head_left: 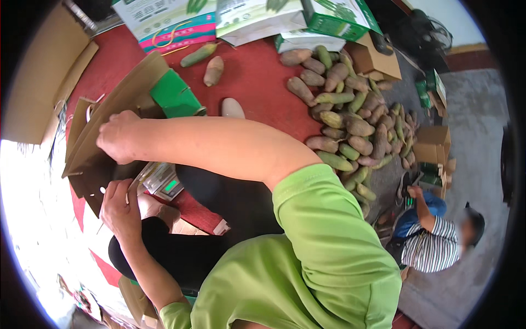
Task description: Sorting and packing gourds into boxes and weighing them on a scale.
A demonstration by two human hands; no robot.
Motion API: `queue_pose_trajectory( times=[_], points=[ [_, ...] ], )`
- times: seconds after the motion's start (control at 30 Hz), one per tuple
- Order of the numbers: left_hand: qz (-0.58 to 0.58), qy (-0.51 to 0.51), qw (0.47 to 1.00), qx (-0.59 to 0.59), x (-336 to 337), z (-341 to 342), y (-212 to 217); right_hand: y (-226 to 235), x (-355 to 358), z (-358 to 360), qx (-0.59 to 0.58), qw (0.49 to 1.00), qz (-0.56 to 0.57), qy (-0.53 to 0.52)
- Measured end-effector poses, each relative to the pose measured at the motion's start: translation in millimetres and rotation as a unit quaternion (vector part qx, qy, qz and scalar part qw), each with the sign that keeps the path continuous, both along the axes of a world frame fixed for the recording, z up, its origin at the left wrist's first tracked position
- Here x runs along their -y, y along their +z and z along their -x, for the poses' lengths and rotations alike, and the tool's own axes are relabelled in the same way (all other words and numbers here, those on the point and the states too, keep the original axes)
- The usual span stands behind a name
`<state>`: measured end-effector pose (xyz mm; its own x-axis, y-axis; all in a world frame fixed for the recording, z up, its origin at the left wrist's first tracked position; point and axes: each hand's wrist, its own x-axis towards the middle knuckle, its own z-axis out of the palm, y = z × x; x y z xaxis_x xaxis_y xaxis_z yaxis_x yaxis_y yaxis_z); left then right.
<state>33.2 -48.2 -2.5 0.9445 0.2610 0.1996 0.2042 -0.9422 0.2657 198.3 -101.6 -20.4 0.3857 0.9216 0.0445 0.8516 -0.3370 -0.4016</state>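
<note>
An open brown cardboard box (127, 90) with raised flaps stands at my left, partly over a small scale with a lit green display (171, 185). My right arm reaches across my body, and my right hand (119, 137) is closed at the upper part of the box, its fingers curled on a flap. Lower down, my left hand (121, 211) grips the near edge of the same box with bent fingers. Most of the box's inside is dark or hidden by my hands. A green panel (176, 94) shows on the box's far side.
A large heap of green and purplish root vegetables (359, 129) lies right on the red floor covering (257, 82). Two loose ones (213, 71) lie ahead, near printed cartons (260, 22). A large cardboard sheet (44, 71) stands far left. Another person (433, 241) sits at right.
</note>
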Motion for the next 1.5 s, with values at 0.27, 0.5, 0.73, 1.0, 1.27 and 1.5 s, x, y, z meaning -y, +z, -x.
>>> queue_pose_trajectory(
  times=[0.27, 0.5, 0.73, 1.0, 1.27, 1.5],
  points=[
    [-0.009, -0.006, 1.0, 0.001, -2, 2, -5, 8, 157, -17, -0.199, 0.892, -0.354, -0.199],
    [-0.017, -0.03, 0.999, -0.001, -7, -1, -14, -186, 403, 53, -0.207, 0.819, -0.073, -0.53],
    [-0.034, -0.053, 0.998, 0.01, -20, 7, -21, -328, 530, 279, -0.274, 0.809, 0.273, -0.442],
    [-0.023, -0.081, 0.995, 0.061, -36, 3, -41, -327, 537, 330, -0.286, 0.641, 0.31, -0.641],
    [-0.054, -0.04, 0.997, 0.039, -34, 7, -40, -279, 517, 272, -0.328, 0.49, 0.312, -0.745],
    [-0.088, -0.029, 0.994, 0.056, -44, 11, -44, -275, 492, 275, -0.33, 0.56, 0.274, -0.709]
  ],
)
